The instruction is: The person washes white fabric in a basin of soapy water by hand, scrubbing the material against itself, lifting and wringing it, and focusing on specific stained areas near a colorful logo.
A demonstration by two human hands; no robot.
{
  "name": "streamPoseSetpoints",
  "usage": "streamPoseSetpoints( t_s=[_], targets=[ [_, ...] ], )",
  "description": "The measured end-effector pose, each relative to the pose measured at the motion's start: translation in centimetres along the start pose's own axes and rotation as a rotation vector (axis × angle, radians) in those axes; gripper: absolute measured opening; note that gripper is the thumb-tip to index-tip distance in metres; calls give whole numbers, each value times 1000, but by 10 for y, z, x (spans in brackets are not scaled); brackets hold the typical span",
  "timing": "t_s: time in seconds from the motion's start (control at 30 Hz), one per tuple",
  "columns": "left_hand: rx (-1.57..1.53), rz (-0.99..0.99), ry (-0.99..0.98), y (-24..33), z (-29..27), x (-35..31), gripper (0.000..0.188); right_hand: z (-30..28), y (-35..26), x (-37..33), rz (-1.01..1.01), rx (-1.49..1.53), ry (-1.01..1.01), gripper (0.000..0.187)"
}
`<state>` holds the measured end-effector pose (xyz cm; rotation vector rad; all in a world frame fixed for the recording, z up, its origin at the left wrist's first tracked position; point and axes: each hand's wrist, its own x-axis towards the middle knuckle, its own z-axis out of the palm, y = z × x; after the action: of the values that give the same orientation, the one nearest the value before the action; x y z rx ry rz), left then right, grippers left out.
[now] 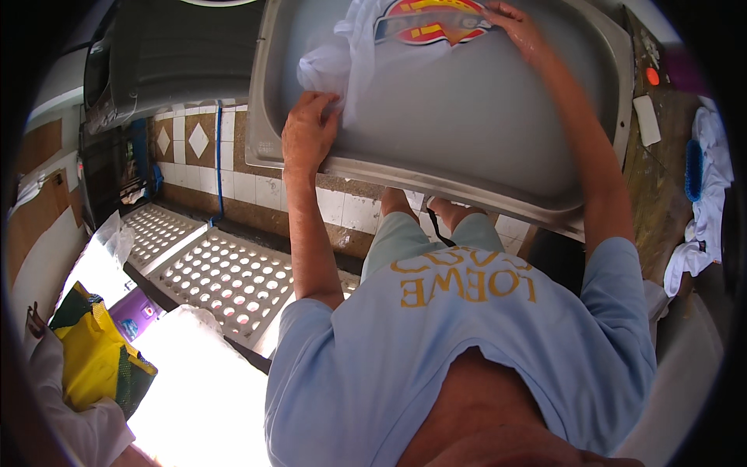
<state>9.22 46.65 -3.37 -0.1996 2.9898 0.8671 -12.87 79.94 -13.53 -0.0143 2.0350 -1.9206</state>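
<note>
A wet white garment (359, 62) with a red and yellow printed emblem (440, 31) lies partly under cloudy water in a metal sink (443, 184). At the sink's near left side, my left hand (309, 128) has its fingers closed on the edge of the thin cloth. Some of that cloth bulges up above the water beyond the hand. My right hand (520, 29) reaches over the water, its fingers pinching the garment at the emblem's right end. The garment's far part runs out of view.
A wooden board (661, 179) flanks the sink on the right, with a white bar (646, 121), an orange cap-like piece (652, 76) and a blue brush (693, 171). White cloths hang beyond. Left are a dark tub (175, 62), a perforated rack (226, 272) and a yellow-green bag (97, 350).
</note>
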Motion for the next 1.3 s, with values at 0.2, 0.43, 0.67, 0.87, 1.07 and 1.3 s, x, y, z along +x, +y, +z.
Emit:
streamPoseSetpoints(
  t_s=[0.2,0.43,0.67,0.87,1.07,1.3],
  targets=[
    [75,20,-94,1,-6,1,24,-3,0,-13,12,-93,62,34],
    [-92,48,-49,-4,-4,4,18,64,-44,-55,-730,-902,493,29],
    [-563,-10,130,-26,-12,8,12,179,-45,-78,-650,-856,87,20],
    [-720,-114,55,-32,-20,7,11,144,-11,-71,-607,-931,6,13],
    [-711,-4,64,-19,-24,3,12,136,-45,-74,-462,-536,85,19],
    [-534,159,-44,40,-9,-21,16,149,-50,-6,-602,-790,-78,24]
  ],
)
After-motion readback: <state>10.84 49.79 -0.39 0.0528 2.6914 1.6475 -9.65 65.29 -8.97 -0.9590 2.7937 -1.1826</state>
